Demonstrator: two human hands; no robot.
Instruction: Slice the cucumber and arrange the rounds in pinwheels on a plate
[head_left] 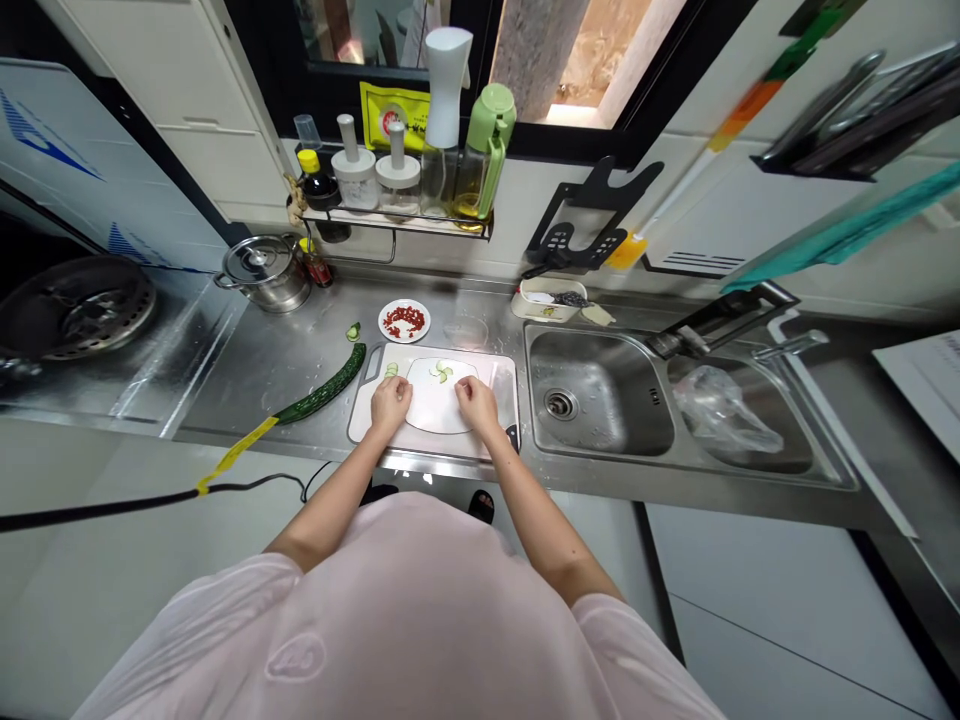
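My left hand (390, 403) and my right hand (477, 403) sit on the near edges of a white oval plate (435, 405), fingers curled onto it. The plate lies on a white plastic cutting board (433, 450). Several thin cucumber slices (442, 372) lie on the plate between my hands, and another cucumber slice (391, 370) lies on the board left of it. Left of the board, a long dark green cucumber (322, 385) rests on the steel counter. A small cucumber piece (353, 331) lies beyond it.
A small plate of chopped red chili (404, 319) stands behind the board. The steel counter (247, 370) holds a lidded pot (266, 272) and a shelf of bottles. To the right is a double steel sink (600, 393) holding a plastic bag (720, 410), with a stove at far left.
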